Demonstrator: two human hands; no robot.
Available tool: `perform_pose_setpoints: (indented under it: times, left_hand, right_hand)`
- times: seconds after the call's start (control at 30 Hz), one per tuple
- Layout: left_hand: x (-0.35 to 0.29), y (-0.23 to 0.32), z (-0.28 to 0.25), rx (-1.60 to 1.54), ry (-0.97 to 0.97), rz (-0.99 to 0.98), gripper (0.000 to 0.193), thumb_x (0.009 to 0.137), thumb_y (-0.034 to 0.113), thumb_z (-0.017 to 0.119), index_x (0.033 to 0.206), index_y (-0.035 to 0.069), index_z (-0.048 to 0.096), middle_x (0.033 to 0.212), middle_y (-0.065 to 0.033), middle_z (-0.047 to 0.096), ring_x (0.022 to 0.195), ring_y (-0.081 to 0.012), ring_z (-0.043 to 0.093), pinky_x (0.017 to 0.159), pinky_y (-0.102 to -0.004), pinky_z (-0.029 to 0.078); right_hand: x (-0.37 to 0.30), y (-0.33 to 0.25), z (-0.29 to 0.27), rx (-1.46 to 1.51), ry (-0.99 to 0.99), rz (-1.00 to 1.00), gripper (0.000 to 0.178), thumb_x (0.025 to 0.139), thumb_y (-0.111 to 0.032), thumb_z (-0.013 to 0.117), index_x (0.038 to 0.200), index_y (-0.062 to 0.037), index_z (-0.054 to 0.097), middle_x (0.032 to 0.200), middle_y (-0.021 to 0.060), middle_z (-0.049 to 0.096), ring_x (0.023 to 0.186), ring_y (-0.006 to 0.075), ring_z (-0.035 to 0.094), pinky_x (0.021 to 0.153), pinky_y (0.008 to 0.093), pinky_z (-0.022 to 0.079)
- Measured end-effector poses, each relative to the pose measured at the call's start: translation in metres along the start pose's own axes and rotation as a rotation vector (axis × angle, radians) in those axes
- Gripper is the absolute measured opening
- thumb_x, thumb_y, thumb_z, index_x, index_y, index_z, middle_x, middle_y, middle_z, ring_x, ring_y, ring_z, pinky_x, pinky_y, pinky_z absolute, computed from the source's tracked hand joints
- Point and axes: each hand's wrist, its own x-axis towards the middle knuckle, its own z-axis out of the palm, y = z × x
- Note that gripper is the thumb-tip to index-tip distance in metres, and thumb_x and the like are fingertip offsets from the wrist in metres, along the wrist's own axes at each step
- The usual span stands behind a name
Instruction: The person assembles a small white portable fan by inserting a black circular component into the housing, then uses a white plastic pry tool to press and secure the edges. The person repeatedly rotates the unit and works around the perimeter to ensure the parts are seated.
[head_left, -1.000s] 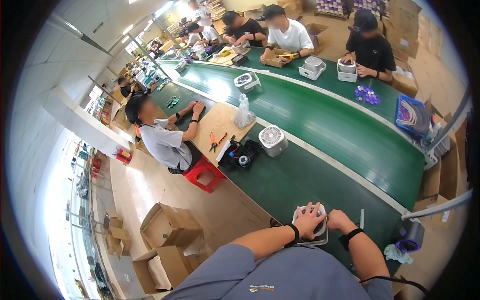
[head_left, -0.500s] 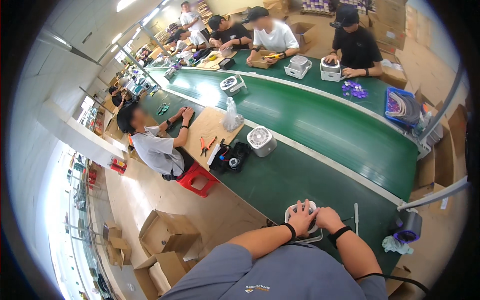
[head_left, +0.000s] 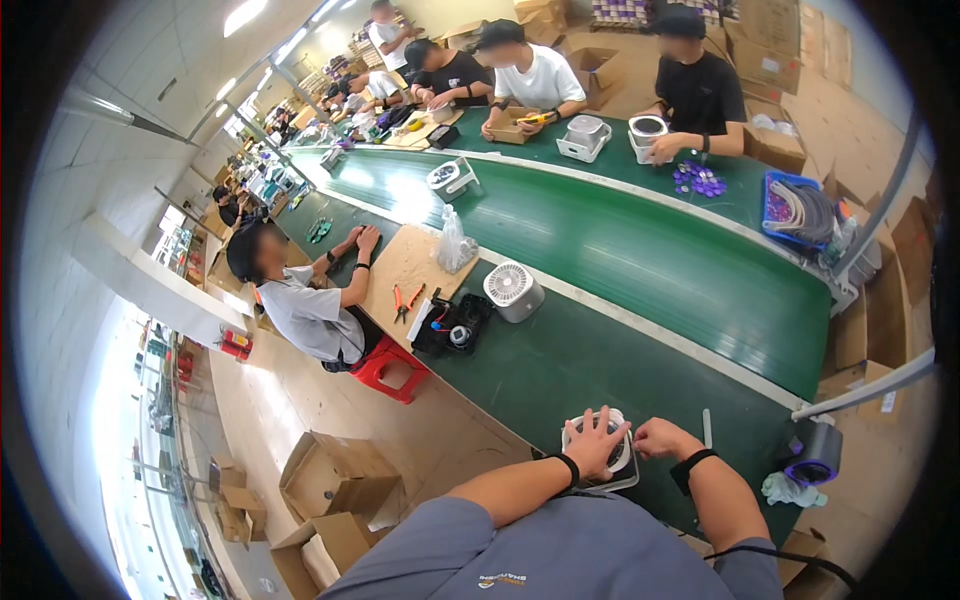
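Observation:
A small white fan housing [head_left: 626,478] with a dark round middle lies at the near edge of the green bench. Across its top my left hand [head_left: 594,443] rests with fingers spread, hiding much of the inside. My right hand [head_left: 664,440] is at the housing's right rim, its fingers curled together in a pinch. Whatever those fingertips hold is too small or hidden to make out. Just beyond my right hand lies a thin white strip [head_left: 707,428].
A white fan [head_left: 514,292], a black open case of parts [head_left: 455,325] and orange-handled pliers [head_left: 407,302] lie farther left. A dark cylindrical device [head_left: 815,452] stands at the right end. Beyond runs the green conveyor [head_left: 640,260], with co-workers across it. Cardboard boxes [head_left: 335,475] sit on the floor.
My right hand has drawn slightly apart from my left, to the housing's rim. My left hand stays spread on top. Across the conveyor, a co-worker in black now tilts a white fan.

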Motion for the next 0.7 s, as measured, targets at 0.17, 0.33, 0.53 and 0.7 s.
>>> perform_pose_setpoints:
  times: [0.17,0.33,0.53,0.7]
  left_hand:
    - [-0.002,-0.004,0.008,-0.02,0.05,-0.002,0.12,0.06,0.039,0.097,0.166,0.034,0.041,0.171,-0.0284,0.025,0.151,-0.0603,0.031,0.103,-0.0895,0.037]
    - [-0.006,-0.006,0.007,-0.024,0.044,0.006,0.119,0.06,0.041,0.097,0.165,0.035,0.043,0.17,-0.0289,0.026,0.151,-0.0607,0.032,0.104,-0.0889,0.036]
    - [-0.003,0.002,0.01,0.099,0.038,-0.005,0.119,0.058,0.048,0.097,0.164,0.029,0.046,0.168,-0.0326,0.026,0.149,-0.0616,0.033,0.111,-0.081,0.038]
    - [-0.003,-0.012,-0.003,-0.011,0.143,-0.025,0.112,0.059,0.044,0.096,0.159,0.027,0.051,0.159,-0.0299,0.034,0.137,-0.0565,0.043,0.106,-0.0722,0.045]
  right_hand:
    - [-0.005,0.008,0.014,0.152,0.054,0.021,0.02,0.091,-0.022,0.073,0.084,-0.0043,0.079,0.073,0.0056,0.076,0.063,0.0173,0.069,0.062,0.0376,0.056]
    - [-0.011,0.012,0.034,0.163,0.134,0.003,0.03,0.093,-0.029,0.069,0.087,-0.0017,0.08,0.078,0.0159,0.078,0.069,0.0307,0.074,0.068,0.0446,0.06]
    - [-0.007,-0.028,0.025,-0.367,0.261,-0.102,0.022,0.086,-0.018,0.072,0.093,0.0014,0.08,0.098,0.0271,0.077,0.093,0.0471,0.076,0.083,0.0535,0.062]
    - [-0.043,-0.005,0.006,-0.213,0.395,0.147,0.023,0.084,-0.01,0.063,0.094,0.0014,0.081,0.104,0.0287,0.078,0.099,0.0461,0.077,0.091,0.0546,0.062]
